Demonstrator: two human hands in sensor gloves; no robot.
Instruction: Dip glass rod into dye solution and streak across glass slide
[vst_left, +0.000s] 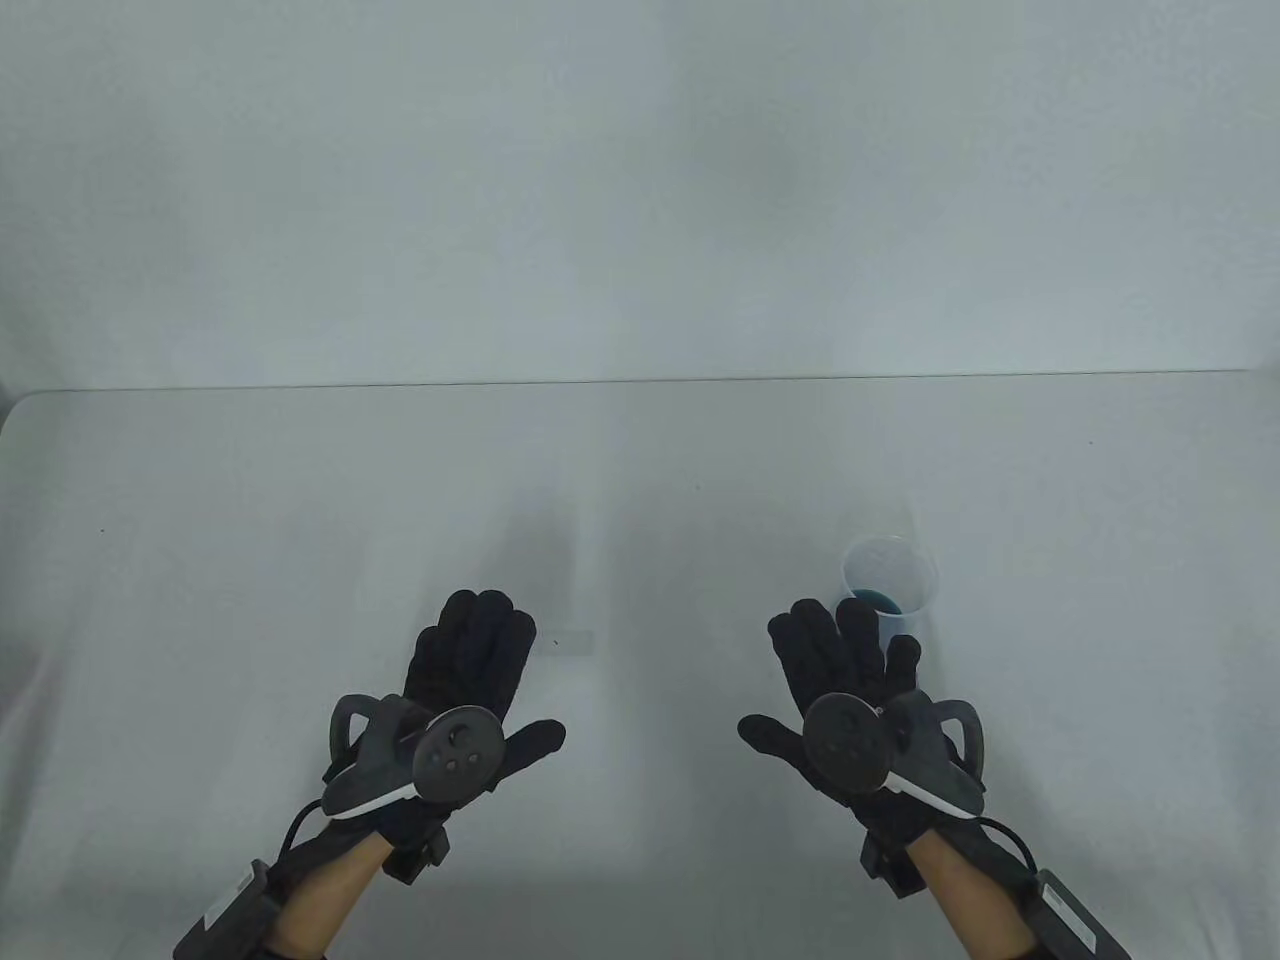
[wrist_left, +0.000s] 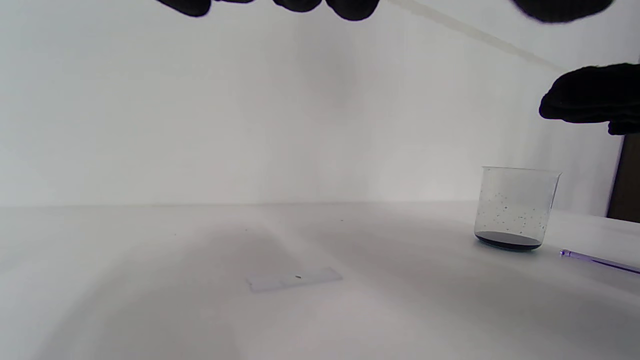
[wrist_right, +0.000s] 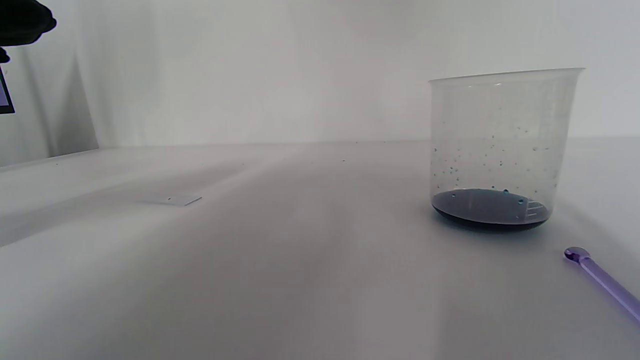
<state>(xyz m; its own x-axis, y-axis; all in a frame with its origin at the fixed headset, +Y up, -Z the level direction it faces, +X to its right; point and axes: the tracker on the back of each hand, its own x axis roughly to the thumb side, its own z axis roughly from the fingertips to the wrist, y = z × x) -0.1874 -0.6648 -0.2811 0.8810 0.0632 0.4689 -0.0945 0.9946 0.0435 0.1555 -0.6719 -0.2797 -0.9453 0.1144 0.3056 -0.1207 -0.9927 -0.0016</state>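
A clear beaker (vst_left: 891, 578) with a shallow layer of dark blue dye stands on the white table, just beyond my right hand (vst_left: 850, 660). It shows in the left wrist view (wrist_left: 515, 207) and close up in the right wrist view (wrist_right: 500, 150). A purple glass rod (wrist_right: 602, 282) lies flat on the table to the right of the beaker, also in the left wrist view (wrist_left: 597, 260). A glass slide (vst_left: 572, 641) lies flat just right of my left hand (vst_left: 470, 660); it shows in both wrist views (wrist_left: 294, 279) (wrist_right: 172, 200). Both hands hover flat, fingers spread, holding nothing.
The white table (vst_left: 640, 480) ends at a far edge against a pale wall. Droplets speckle the beaker's inner wall.
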